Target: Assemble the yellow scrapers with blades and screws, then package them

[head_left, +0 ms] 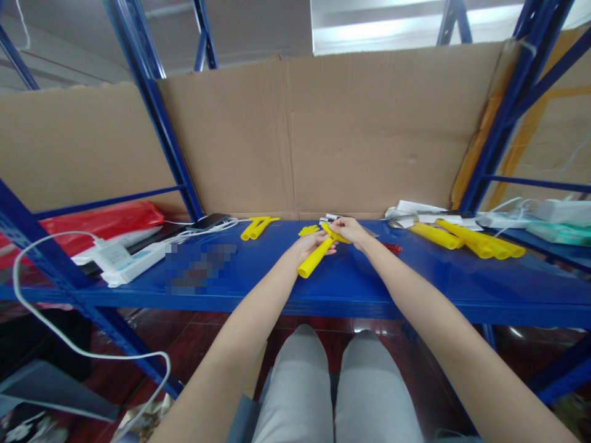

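My left hand [306,245] is closed around a yellow tube [314,259] whose wider, round end points down toward the table's front edge. At the tube's upper end, the fingers of my right hand [349,229] pinch a yellow part; whether it is joined to the tube I cannot tell. Just behind my left hand lie small yellow pieces [308,230]. A small red object [392,247] rests to the right of my right wrist. Some small white and dark items behind my fingers are partly hidden.
Yellow tubes [259,227] lie at the back left, and several more [480,239] at the right beside white papers [429,212]. A white power strip [136,261] with cables sits left on the blue tabletop [258,271]. Cardboard [341,135] walls the back between blue posts [159,117].
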A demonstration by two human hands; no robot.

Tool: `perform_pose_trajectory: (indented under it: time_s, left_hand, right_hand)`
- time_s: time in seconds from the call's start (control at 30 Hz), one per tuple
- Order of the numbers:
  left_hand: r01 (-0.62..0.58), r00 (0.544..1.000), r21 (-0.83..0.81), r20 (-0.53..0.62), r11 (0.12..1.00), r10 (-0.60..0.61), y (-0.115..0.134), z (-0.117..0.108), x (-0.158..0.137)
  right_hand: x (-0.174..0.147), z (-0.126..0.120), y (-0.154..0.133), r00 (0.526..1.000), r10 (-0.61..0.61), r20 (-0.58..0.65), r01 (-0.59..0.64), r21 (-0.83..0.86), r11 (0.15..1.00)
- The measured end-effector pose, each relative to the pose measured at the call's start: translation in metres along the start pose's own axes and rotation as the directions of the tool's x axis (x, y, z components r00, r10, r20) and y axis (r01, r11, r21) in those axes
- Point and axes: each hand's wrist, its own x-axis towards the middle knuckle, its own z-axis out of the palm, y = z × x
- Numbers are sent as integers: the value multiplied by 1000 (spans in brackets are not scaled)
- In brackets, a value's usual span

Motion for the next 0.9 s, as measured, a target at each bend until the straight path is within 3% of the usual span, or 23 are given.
perform_pose_trajectory:
  time_s: [0.43, 0.73, 0.9]
  left_hand:
    - [-25, 1000, -34, 7, 999, 25, 3, 5, -5]
    - [-51, 998, 0, 46, 999, 51, 2, 3, -5]
    - [-75, 995, 33, 62, 997, 73, 0, 3, -4]
  right_hand:
    - [6, -1, 2, 980, -193, -49, 183, -164, 969]
    - [7, -2, 8, 993, -56, -100, 50, -53, 997]
    - [5, -7, 2, 995, 28, 95, -31, 28, 999]
